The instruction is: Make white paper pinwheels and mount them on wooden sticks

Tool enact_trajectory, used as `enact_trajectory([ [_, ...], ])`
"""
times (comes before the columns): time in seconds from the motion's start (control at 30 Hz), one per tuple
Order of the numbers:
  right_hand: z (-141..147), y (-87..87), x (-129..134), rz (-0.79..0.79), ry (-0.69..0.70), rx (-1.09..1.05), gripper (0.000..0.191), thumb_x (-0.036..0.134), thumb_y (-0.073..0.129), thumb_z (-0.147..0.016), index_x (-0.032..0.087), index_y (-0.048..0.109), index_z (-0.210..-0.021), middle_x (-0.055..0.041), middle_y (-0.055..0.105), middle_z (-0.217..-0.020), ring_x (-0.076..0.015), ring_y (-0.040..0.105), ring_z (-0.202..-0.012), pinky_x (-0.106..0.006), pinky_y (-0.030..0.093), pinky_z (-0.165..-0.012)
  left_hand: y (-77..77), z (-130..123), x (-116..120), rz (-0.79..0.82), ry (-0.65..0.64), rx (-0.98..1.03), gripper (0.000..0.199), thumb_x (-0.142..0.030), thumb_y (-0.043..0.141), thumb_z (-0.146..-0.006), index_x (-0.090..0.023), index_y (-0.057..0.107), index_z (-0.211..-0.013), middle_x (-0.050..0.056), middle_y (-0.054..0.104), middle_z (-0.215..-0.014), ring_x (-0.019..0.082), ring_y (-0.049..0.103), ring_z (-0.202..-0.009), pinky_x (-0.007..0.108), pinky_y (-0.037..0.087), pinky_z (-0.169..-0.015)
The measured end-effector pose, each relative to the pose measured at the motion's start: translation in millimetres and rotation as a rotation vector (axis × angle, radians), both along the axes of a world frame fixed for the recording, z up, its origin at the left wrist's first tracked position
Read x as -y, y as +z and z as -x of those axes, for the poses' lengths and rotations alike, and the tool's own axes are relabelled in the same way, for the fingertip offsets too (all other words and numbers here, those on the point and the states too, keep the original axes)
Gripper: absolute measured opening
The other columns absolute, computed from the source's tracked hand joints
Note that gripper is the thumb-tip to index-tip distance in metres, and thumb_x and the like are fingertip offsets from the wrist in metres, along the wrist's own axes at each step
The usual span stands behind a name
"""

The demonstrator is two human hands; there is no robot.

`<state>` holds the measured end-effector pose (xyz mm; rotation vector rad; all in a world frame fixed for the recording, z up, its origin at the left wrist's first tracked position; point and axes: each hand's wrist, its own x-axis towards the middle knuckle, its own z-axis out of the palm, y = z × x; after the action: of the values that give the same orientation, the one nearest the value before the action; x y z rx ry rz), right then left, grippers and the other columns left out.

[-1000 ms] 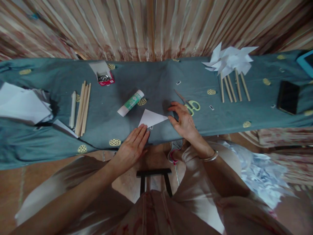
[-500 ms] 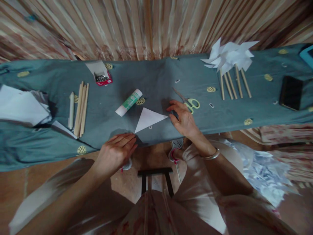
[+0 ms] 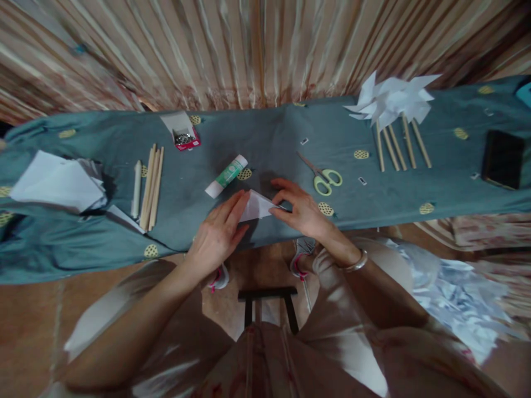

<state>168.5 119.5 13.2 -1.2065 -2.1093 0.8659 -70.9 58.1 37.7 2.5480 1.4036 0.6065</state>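
A white paper triangle (image 3: 258, 207), folded, lies near the front edge of the cloth-covered table, between my two hands. My left hand (image 3: 218, 229) covers its left end, with the fingers along the paper and the thumb by its lower edge. At the right tip, my right hand (image 3: 301, 209) pinches the paper between thumb and fingers. Just beyond my left hand is a green and white glue stick (image 3: 226, 176). Scissors with light green handles (image 3: 326, 179) rest past my right hand.
Left are a paper stack (image 3: 58, 179), several wooden sticks (image 3: 152, 188), a white stick (image 3: 136, 189) and a red box of small metal pieces (image 3: 186, 138). Right are several paper pinwheels (image 3: 392, 99) on sticks and a dark phone (image 3: 503, 159). Paper scraps (image 3: 460, 298) lie below, right.
My left hand has moved up and right onto the paper triangle. My right hand has closed on its right tip. The view has shifted slightly.
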Motion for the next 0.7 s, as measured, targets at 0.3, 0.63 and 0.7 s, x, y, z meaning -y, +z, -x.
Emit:
enact_trajectory([
  [0.3, 0.2, 12.3, 6.6, 0.182, 0.169, -0.082, 0.015, 0.032, 0.063, -0.089, 0.019, 0.069, -0.085, 0.0006, 0.071, -0.080, -0.0138, 0.063, -0.070, -0.026, 0.047, -0.069, 1.3, -26.3, -17.1, -0.104, -0.078, 0.054, 0.050, -0.011, 0.040, -0.099, -0.018, 0.039, -0.149, 0.015, 0.059, -0.140, 0.024, 0.061, -0.125, 0.040, 0.054, -0.101],
  [0.63, -26.2, 18.0, -2.6, 0.234, -0.004, -0.154, 0.033, 0.017, 0.048, -0.083, 0.020, 0.078, -0.098, 0.0002, 0.073, -0.077, -0.0138, 0.060, -0.063, -0.026, 0.046, -0.062, 9.6, -31.3, -35.8, -0.277, -0.069, -0.064, 0.027, -0.013, 0.048, -0.098, -0.021, 0.074, -0.099, 0.005, 0.075, -0.105, 0.021, 0.065, -0.094, 0.040, 0.054, -0.090],
  [0.7, -29.2, 15.9, -1.2, 0.229, -0.033, -0.146, 0.034, 0.017, 0.049, -0.083, 0.020, 0.077, -0.100, 0.0008, 0.072, -0.074, -0.0125, 0.056, -0.057, -0.025, 0.045, -0.057, 8.2, -30.1, -38.6, -0.210, -0.054, -0.085, 0.027, -0.012, 0.049, -0.097, -0.021, 0.074, -0.099, 0.006, 0.076, -0.101, 0.022, 0.064, -0.094, 0.041, 0.054, -0.090],
])
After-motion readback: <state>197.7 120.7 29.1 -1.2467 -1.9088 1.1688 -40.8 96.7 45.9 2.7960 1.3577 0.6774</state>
